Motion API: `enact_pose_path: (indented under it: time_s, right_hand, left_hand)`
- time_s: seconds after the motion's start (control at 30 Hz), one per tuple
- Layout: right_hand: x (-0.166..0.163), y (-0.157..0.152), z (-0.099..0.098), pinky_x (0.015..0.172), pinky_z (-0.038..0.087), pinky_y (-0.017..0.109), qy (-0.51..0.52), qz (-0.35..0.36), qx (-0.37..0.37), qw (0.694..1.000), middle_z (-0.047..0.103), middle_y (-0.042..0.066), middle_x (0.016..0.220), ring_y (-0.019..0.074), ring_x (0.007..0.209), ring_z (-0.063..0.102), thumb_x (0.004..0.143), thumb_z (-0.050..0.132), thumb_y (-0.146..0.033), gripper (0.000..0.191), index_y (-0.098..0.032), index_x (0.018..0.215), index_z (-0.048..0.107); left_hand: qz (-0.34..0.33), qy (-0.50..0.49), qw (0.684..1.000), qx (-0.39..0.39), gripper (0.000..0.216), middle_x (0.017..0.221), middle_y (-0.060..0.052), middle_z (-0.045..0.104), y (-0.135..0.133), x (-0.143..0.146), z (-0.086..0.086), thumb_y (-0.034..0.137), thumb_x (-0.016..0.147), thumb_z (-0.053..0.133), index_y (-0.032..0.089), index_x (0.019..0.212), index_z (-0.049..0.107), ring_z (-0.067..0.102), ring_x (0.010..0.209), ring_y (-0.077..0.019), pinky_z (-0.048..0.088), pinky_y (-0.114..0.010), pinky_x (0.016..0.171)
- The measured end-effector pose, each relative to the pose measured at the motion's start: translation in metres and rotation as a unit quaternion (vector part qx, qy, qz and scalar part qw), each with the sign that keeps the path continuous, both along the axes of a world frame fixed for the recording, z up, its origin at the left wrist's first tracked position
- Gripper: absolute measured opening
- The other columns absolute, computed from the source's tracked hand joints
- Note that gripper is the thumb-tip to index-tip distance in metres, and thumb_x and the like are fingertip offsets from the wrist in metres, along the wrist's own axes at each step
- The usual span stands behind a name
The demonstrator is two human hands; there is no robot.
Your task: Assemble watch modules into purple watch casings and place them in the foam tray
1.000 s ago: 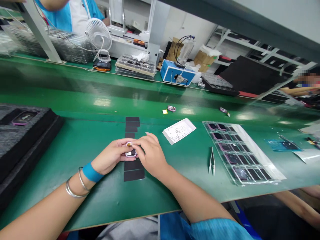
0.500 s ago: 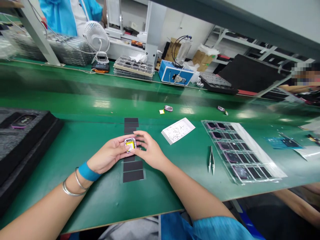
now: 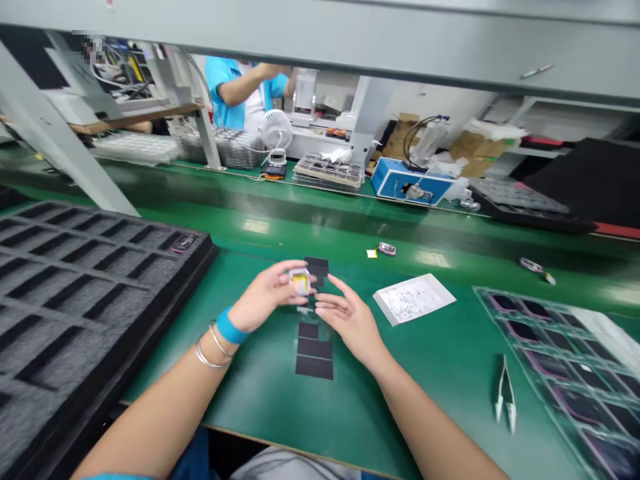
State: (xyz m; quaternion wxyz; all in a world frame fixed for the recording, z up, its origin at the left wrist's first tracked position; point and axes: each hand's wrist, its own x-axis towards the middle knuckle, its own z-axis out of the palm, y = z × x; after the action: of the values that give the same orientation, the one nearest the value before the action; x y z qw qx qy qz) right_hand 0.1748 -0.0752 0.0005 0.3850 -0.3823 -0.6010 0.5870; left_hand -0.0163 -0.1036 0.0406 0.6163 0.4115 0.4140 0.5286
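My left hand (image 3: 265,293) is closed on a small square watch case (image 3: 300,282) with a pale pink rim and yellow parts inside, held above the green table. To its right, my right hand (image 3: 353,323) is open, fingers spread and pointing at the case, with a gap between them. Beneath both hands lies a column of black rectangular sheets (image 3: 314,348) on the table, partly covered by the hands. A white shallow box (image 3: 417,297) with small dark specks sits just beyond my right hand.
A grey foam tray (image 3: 200,257) with cut-out slots fills the left; one watch case (image 3: 185,243) sits in its far corner. White-tipped tweezers (image 3: 506,393) and a clear tray (image 3: 523,363) of dark screens lie right. Two more cases (image 3: 387,249) rest farther back. A shelf beam (image 3: 320,37) crosses overhead.
My right hand has let go of the watch case and moved away to the right. The case stays in my left hand. The view has swung left, showing more of the foam tray.
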Motion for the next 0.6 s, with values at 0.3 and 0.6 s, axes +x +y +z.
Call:
enact_pose_path:
  time_s: [0.3, 0.6]
  right_hand:
    - [-0.001, -0.003, -0.001, 0.087, 0.051, 0.038, -0.096, -0.024, 0.125, 0.987, 0.071, 0.005, 0.091, 0.0200, 0.088, 0.067, 0.082, 0.056, -0.031, 0.038, -0.020, 0.119, 0.054]
    - [0.003, -0.006, 0.003, 0.083, 0.050, 0.035, -0.138, -0.026, 0.199, 0.970, 0.070, -0.001, 0.080, 0.0170, 0.080, 0.067, 0.083, 0.051, -0.023, 0.030, -0.023, 0.112, 0.056]
  left_hand:
    - [0.449, 0.603, 0.655, 0.079, 0.046, 0.116, -0.009, 0.058, -0.060, -0.113, 0.024, 0.033, 0.080, 0.060, 0.021, 0.124, 0.057, 0.055, 0.108, -0.0247, 0.041, -0.041, 0.098]
    - [0.424, 0.664, 0.596, -0.153, 0.051, 0.128, -0.021, 0.050, -0.061, -0.123, 0.023, 0.044, 0.082, 0.049, 0.017, 0.126, 0.055, 0.041, 0.120, -0.0427, 0.038, -0.064, 0.088]
